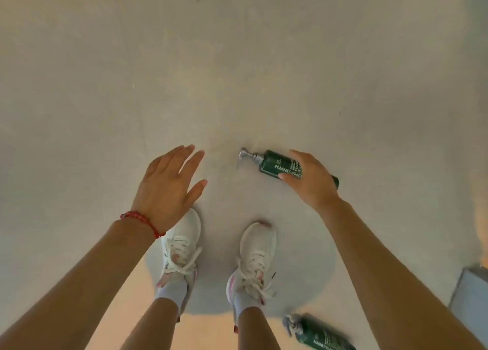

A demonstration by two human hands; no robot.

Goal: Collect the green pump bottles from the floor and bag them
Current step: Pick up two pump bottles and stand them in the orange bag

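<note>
A green pump bottle with a silver pump lies on its side on the pale floor, pump pointing left. My right hand is on it, thumb and fingers wrapped around its body. My left hand hovers open to the left, fingers spread, holding nothing; a red bead bracelet circles its wrist. A second green pump bottle lies on the floor at the bottom edge, behind my right foot, partly hidden by my right forearm.
My two feet in white sneakers stand on the floor below the hands. A grey flat object sits at the right edge. No bag is in view.
</note>
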